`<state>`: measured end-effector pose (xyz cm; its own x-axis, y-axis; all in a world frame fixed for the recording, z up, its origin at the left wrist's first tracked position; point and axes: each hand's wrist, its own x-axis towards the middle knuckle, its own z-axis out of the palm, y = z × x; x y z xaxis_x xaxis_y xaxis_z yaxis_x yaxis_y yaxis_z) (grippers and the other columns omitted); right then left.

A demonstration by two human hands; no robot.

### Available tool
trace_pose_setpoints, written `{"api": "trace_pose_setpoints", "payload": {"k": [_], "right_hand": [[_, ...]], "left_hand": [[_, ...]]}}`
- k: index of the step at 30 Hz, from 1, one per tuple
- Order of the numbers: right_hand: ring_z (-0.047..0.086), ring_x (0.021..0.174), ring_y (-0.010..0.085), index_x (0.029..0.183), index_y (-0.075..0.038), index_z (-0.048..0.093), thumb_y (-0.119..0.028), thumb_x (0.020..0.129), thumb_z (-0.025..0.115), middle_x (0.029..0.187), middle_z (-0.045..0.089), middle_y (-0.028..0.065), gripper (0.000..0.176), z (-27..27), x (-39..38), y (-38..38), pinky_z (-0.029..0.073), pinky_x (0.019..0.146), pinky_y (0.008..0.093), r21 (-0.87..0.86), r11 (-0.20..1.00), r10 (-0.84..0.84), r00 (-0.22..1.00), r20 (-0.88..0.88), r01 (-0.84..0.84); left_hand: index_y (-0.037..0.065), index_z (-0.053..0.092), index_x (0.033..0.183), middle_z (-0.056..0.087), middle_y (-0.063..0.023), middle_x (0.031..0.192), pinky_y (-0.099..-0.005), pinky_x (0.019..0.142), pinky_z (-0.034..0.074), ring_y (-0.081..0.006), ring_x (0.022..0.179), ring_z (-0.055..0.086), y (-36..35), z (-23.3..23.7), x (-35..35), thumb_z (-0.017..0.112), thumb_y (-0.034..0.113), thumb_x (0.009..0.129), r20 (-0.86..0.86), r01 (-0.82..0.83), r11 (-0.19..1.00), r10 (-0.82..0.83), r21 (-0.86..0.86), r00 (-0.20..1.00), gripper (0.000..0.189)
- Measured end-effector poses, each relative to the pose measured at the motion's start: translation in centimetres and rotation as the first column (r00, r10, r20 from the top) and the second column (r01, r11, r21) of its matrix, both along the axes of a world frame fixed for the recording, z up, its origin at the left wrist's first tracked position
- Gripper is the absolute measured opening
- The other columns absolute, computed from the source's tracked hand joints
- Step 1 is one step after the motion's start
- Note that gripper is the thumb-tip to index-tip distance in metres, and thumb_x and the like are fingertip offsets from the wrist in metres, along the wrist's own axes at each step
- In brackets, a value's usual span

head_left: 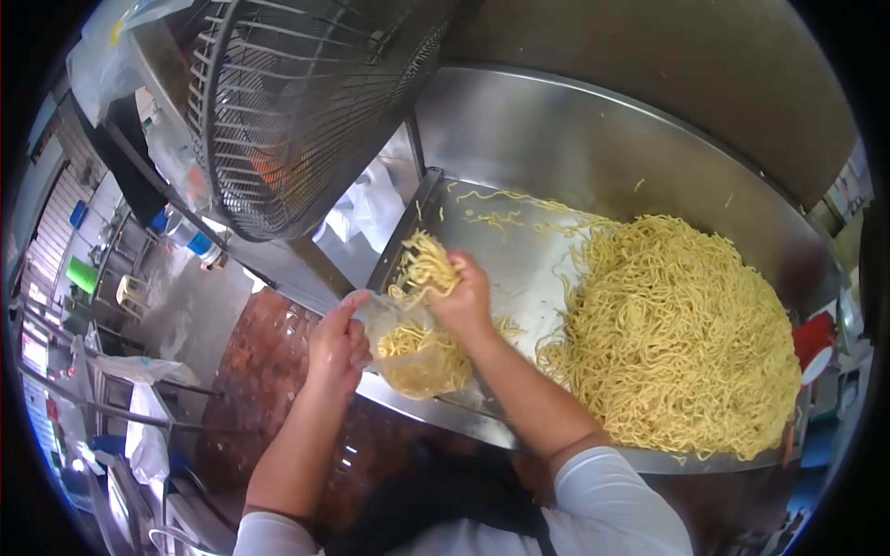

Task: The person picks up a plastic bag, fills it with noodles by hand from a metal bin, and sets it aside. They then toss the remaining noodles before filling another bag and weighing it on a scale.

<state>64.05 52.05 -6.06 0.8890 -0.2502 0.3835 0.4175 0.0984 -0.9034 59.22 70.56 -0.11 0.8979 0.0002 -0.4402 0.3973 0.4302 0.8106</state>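
Observation:
My left hand (pixel 338 345) pinches the rim of a clear plastic bag (pixel 422 363), which hangs over the front edge of the metal tray and is partly filled with yellow noodles. Just above the bag's mouth, my right hand (pixel 464 295) is closed around a clump of noodles (pixel 427 262), with loose strands sticking out past the fingers. A large heap of yellow noodles (pixel 681 338) covers the right side of the steel tray (pixel 505 255), to the right of my right forearm.
A big wire-caged fan (pixel 306 102) stands at the upper left, close to the tray's left end. White plastic bags (pixel 366 208) hang behind it. Scattered strands (pixel 496 220) lie along the tray's back. A red container (pixel 816 341) sits beyond the heap at right.

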Motion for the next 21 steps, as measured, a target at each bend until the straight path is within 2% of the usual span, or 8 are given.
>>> {"api": "trace_pose_setpoints", "payload": {"k": [4, 5, 6, 10, 12, 13, 15, 21], "right_hand": [[0.066, 0.088, 0.0246, 0.105, -0.008, 0.066, -0.008, 0.073, 0.072, 0.093, 0.069, 0.0096, 0.032, -0.3, -3.0, 5.3, 0.052, 0.080, 0.0353, -0.143, 0.985, 0.111, 0.989, 0.094, -0.096], [0.066, 0.090, 0.0287, 0.107, -0.010, 0.067, -0.015, 0.074, 0.072, 0.098, 0.069, 0.0110, 0.034, -0.4, -3.2, 5.1, 0.052, 0.083, 0.0378, -0.632, 0.664, 0.364, 0.911, -0.194, -0.400], [0.066, 0.093, 0.0328, 0.109, -0.012, 0.068, -0.022, 0.075, 0.072, 0.102, 0.070, 0.0125, 0.036, -0.2, -3.4, 4.8, 0.051, 0.085, 0.0403, -0.786, 0.059, 0.375, 0.744, -0.554, -0.615], [0.066, 0.099, 0.0333, 0.114, -0.013, 0.067, -0.035, 0.074, 0.074, 0.105, 0.069, 0.0158, 0.047, 3.7, -1.1, 0.5, 0.051, 0.087, 0.0388, -0.721, 0.273, 0.379, 0.760, -0.528, -0.637], [0.066, 0.097, 0.0323, 0.109, -0.011, 0.069, -0.036, 0.070, 0.075, 0.101, 0.071, 0.0151, 0.046, 3.4, -0.7, -1.4, 0.051, 0.087, 0.0405, -0.711, 0.626, 0.197, 0.948, -0.252, -0.319], [0.066, 0.097, 0.0323, 0.109, -0.011, 0.069, -0.036, 0.070, 0.075, 0.101, 0.071, 0.0151, 0.046, 2.3, -0.7, -2.4, 0.051, 0.087, 0.0405, -0.714, 0.625, 0.198, 0.948, -0.248, -0.317], [0.067, 0.095, 0.0339, 0.110, -0.008, 0.067, -0.036, 0.069, 0.076, 0.101, 0.070, 0.0170, 0.051, -0.7, -1.8, -4.0, 0.052, 0.085, 0.0424, -0.707, 0.302, 0.277, 0.769, -0.577, -0.639], [0.065, 0.088, 0.0392, 0.093, -0.006, 0.072, -0.021, 0.074, 0.062, 0.093, 0.068, 0.0214, 0.026, -1.9, -4.9, -2.7, 0.052, 0.077, 0.0469, -0.763, 0.111, 0.135, 0.771, -0.623, -0.636]], "left_hand": [[0.001, 0.061, 0.115, 0.036, 0.0048, 0.050, -0.0246, 0.035, 0.021, -0.0068, 0.037, 0.030, -0.6, -0.1, 0.4, 0.049, 0.026, 0.101, 0.162, -0.051, 0.973, 0.015, 0.223, 0.987, 0.031], [0.002, 0.062, 0.115, 0.034, 0.0054, 0.050, -0.0247, 0.035, 0.020, -0.0064, 0.037, 0.028, -0.4, -0.9, 0.6, 0.049, 0.026, 0.101, 0.182, -0.062, 0.960, 0.012, 0.273, 0.983, 0.031], [0.003, 0.062, 0.116, 0.033, 0.0059, 0.050, -0.0248, 0.034, 0.019, -0.0059, 0.036, 0.025, -0.1, -1.4, 0.7, 0.048, 0.026, 0.101, 0.200, -0.077, 0.944, 0.012, 0.321, 0.980, 0.031], [0.005, 0.064, 0.106, 0.033, 0.0071, 0.049, -0.0238, 0.033, 0.018, -0.0045, 0.035, 0.025, 0.1, -0.5, 0.1, 0.049, 0.026, 0.102, 0.239, -0.075, 0.964, 0.012, 0.256, 0.971, 0.027], [0.005, 0.064, 0.102, 0.034, 0.0073, 0.049, -0.0234, 0.034, 0.018, -0.0044, 0.035, 0.025, -0.2, 0.0, -0.4, 0.049, 0.027, 0.102, 0.253, -0.044, 0.973, -0.015, 0.227, 0.967, 0.026], [0.005, 0.063, 0.101, 0.034, 0.0072, 0.049, -0.0235, 0.034, 0.018, -0.0044, 0.035, 0.025, -0.2, -0.4, -0.5, 0.049, 0.027, 0.102, 0.256, -0.059, 0.971, -0.002, 0.230, 0.967, 0.026], [0.005, 0.063, 0.101, 0.034, 0.0071, 0.049, -0.0235, 0.034, 0.018, -0.0044, 0.035, 0.024, 0.2, -0.6, -0.6, 0.049, 0.026, 0.102, 0.264, -0.074, 0.970, 0.011, 0.232, 0.964, 0.025], [0.006, 0.063, 0.100, 0.035, 0.0083, 0.050, -0.0222, 0.035, 0.019, -0.0028, 0.037, 0.027, 0.1, -0.1, -1.6, 0.053, 0.025, 0.100, 0.229, -0.039, 0.981, -0.006, 0.190, 0.973, 0.021]]}}
